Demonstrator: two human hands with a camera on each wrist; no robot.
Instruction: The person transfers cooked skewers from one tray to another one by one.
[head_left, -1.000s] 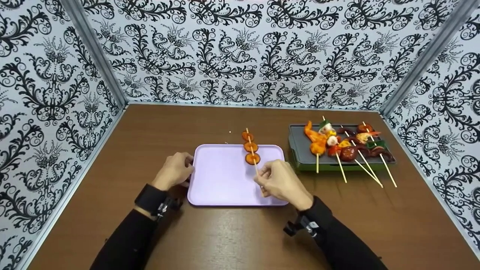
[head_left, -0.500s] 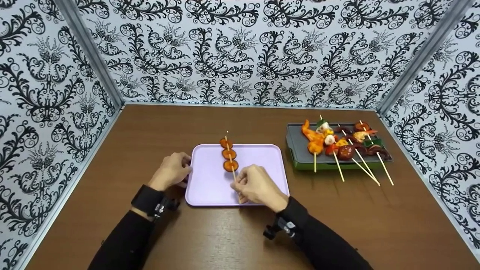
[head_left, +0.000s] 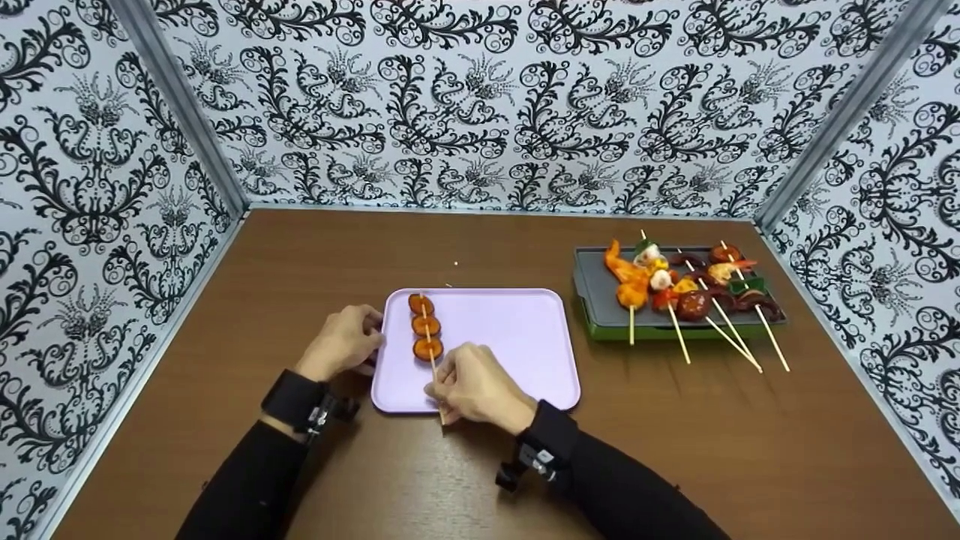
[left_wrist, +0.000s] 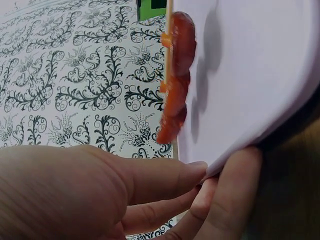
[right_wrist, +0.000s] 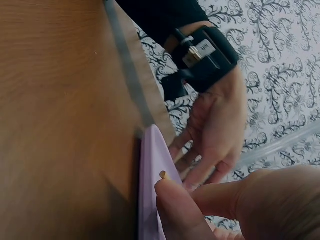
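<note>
A skewer (head_left: 427,327) with several round orange-brown slices hangs low over the left part of a lilac tray (head_left: 504,337). My right hand (head_left: 480,386) pinches its bare stick close to the tray's front edge. In the left wrist view the slices on the skewer (left_wrist: 183,45) stand slightly off the tray surface (left_wrist: 255,60), which carries their shadow. My left hand (head_left: 346,341) grips the tray's left rim, thumb above and fingers beneath. From the right wrist, the blunt stick end (right_wrist: 163,174) pokes out past the fingertips (right_wrist: 172,197).
To the right of the tray is a green-sided grill (head_left: 600,292) with a grey top. Several skewers of meat, prawn and vegetables lie on it, their sticks (head_left: 680,337) sticking out over the front edge. Black-and-white patterned panels (head_left: 480,112) wall in the brown table (head_left: 315,255).
My right hand has carried the skewer leftward across the tray, from its right half to its left side, and lowered it and drawn it nearer. My left hand has stayed at the rim.
</note>
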